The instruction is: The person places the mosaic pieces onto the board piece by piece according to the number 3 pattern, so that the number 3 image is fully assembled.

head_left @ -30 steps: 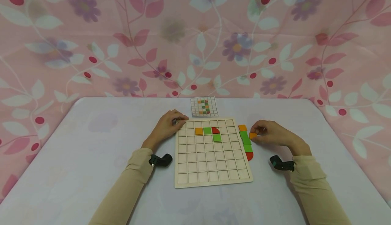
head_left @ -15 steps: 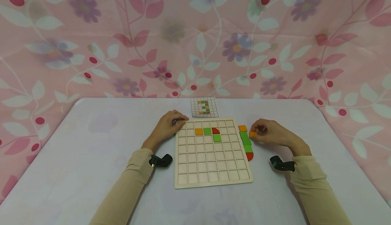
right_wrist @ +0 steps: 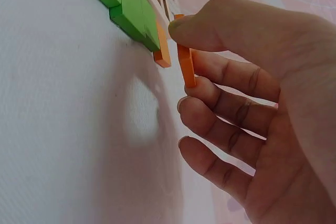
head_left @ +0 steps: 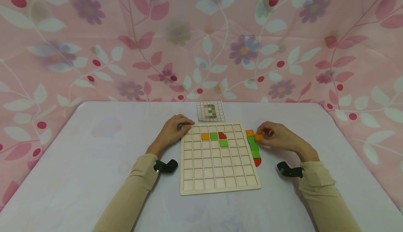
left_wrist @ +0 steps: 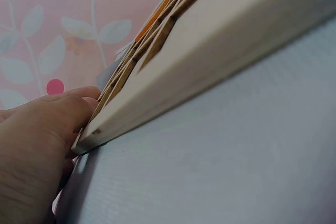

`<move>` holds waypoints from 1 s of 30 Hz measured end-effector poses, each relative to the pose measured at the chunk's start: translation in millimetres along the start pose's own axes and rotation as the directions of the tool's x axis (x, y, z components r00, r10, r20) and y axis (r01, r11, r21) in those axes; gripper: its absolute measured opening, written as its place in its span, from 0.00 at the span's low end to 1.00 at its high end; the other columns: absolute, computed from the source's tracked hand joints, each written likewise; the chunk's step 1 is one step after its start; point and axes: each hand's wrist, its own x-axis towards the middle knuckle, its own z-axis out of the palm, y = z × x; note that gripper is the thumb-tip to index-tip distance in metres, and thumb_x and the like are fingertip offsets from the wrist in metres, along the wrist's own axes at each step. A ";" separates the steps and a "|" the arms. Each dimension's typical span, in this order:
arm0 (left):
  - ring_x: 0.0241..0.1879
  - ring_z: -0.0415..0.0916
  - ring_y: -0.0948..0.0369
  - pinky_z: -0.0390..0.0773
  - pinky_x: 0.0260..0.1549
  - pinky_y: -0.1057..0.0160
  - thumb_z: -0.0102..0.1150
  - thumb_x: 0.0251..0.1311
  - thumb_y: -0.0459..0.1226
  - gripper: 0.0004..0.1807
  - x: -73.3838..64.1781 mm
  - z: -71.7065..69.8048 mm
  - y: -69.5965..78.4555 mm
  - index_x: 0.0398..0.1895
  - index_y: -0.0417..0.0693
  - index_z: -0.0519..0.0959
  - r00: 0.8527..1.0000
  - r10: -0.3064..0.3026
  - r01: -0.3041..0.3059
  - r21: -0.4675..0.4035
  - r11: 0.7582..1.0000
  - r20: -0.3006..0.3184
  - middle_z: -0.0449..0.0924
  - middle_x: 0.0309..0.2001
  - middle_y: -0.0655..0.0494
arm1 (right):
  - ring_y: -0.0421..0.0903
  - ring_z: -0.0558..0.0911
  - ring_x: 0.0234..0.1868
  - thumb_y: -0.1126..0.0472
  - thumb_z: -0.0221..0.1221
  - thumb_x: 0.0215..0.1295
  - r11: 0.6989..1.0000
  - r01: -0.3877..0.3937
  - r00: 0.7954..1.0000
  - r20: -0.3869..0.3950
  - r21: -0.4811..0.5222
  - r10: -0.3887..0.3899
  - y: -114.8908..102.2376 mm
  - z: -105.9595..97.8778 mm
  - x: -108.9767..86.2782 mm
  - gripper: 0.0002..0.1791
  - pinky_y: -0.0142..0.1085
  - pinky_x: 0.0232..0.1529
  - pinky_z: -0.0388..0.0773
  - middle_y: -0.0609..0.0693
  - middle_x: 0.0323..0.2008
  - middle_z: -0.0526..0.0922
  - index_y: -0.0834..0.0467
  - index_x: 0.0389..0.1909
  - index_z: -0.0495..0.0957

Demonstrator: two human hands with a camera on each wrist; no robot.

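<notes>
Across the back hangs a pink flowery cloth, with a white-covered table in front of it. Sitting on that is a pale gridded board, wood by the look of it, so probably stiff, fairly light and prone to sliding unless someone steadies it by a corner or edge. The left hand has that covered: thumb and fingers are curled at its far left corner, holding it. Over past the board's right edge is the right hand, thumb and fingertips in a pinch. Next size down, a little printed grid card lies just beyond the far edge. Beside the right edge runs a row of loose tiles: orange, greens, then a rounded red. Smallest stuff last: the grid has an orange square, a green square and a red quarter-round side by side, plus another green square right below the red. And the pinched orange tile looks lifted off the table, near that loose row. Thin, probably light, hard and a bit slick, not fragile; best held by opposite edges, underside left free.
</notes>
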 end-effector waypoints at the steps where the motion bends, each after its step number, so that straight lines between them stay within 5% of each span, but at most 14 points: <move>1: 0.38 0.70 0.61 0.68 0.37 0.62 0.60 0.61 0.39 0.08 -0.1 -0.2 0.0 0.42 0.54 0.84 1.000 -0.001 0.001 0.000 1.000 0.000 0.81 0.41 0.58 | 0.45 0.73 0.37 0.61 0.67 0.54 1.000 0.012 1.000 -0.008 -0.004 -0.012 -0.9 0.4 0.3 0.13 0.32 0.41 0.73 0.47 0.33 0.77 0.56 0.40 0.77; 30: 0.38 0.71 0.60 0.69 0.37 0.61 0.59 0.62 0.39 0.08 0.0 0.7 -2.3 0.43 0.54 0.83 1.000 0.021 -0.021 0.006 1.000 -0.002 0.81 0.41 0.58 | 0.43 0.75 0.40 0.59 0.68 0.54 0.995 0.079 0.997 -0.001 -0.061 -0.079 -33.8 7.9 6.1 0.15 0.42 0.46 0.75 0.43 0.38 0.78 0.54 0.42 0.78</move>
